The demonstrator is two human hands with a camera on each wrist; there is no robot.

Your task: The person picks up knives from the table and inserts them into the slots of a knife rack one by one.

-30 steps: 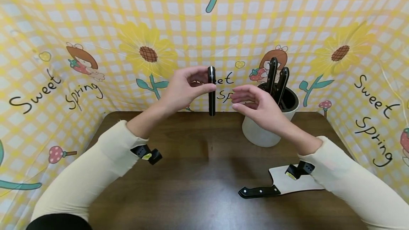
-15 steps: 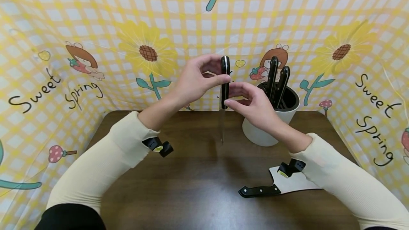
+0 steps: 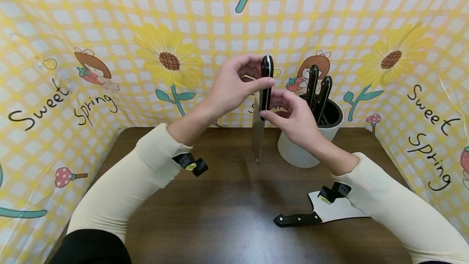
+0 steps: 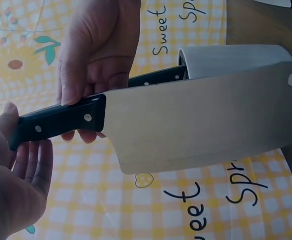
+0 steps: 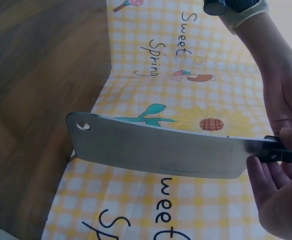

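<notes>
A cleaver (image 3: 257,133) hangs upright above the table, handle up and blade down. My left hand (image 3: 236,80) pinches the top end of its black riveted handle (image 4: 56,120) between thumb and fingers. Lower on that handle, close to the blade, my right hand (image 3: 294,113) pinches it too. The right wrist view shows the broad steel blade (image 5: 160,147) with a round hole near its far corner. On the table by my right forearm lies a second cleaver (image 3: 298,220), black-handled, its blade partly hidden under the sleeve.
A white knife holder (image 3: 296,150) with a dark inside stands at the table's back right. Two black-handled knives (image 3: 312,86) stick up from it. Yellow checked cloth (image 3: 220,23) walls the back and sides of the brown table (image 3: 205,223).
My left hand has carried the cleaver right and up. My right hand has moved in and taken hold of the handle's lower end. The blade has turned and shows more broadly.
</notes>
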